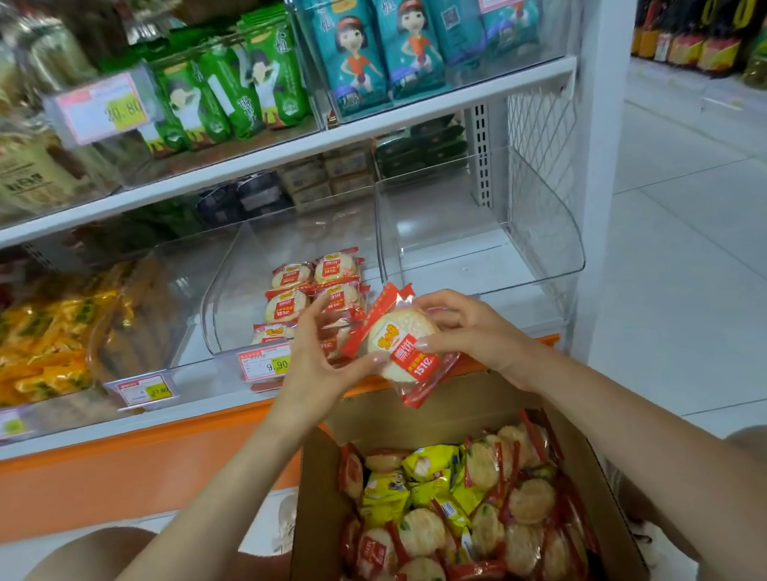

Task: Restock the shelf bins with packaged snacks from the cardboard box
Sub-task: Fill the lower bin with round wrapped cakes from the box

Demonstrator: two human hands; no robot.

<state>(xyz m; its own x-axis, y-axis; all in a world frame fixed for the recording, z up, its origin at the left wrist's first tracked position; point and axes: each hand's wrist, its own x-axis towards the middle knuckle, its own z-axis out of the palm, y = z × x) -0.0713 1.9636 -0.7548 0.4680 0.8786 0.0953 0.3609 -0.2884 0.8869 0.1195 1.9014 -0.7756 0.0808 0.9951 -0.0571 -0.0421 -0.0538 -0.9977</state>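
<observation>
Holding one rice cracker packet (407, 354) between both hands, you have it in the air just above the far edge of the cardboard box (313, 543), in front of the middle clear bin (226, 302) on the lower shelf. Your left hand (311, 364) pinches the left side of the packet, with the thumb at the lower edge and the fingers spread up toward the red sealed end. Your right hand (468, 328) grips the right side, with the thumb pressed on the printed front and the fingers curled over the upper edge. The packet is tilted, and its red label faces you.

Inside the middle clear bin, more of the same packets lie in two rows (314, 283) near its right wall. A price tag (266, 363) marked 9.90 is fixed on its front. The cardboard box stands between your knees, full of red cracker packets (421, 532) mixed with some yellow snack packets (426, 463) toward the far side.

Left of the middle bin, another bin holds yellow and orange packets (23, 347). On its right stands one more clear bin (551, 235). On the upper shelf, green packets (228, 93) and teal packets (369, 41) stand upright.
</observation>
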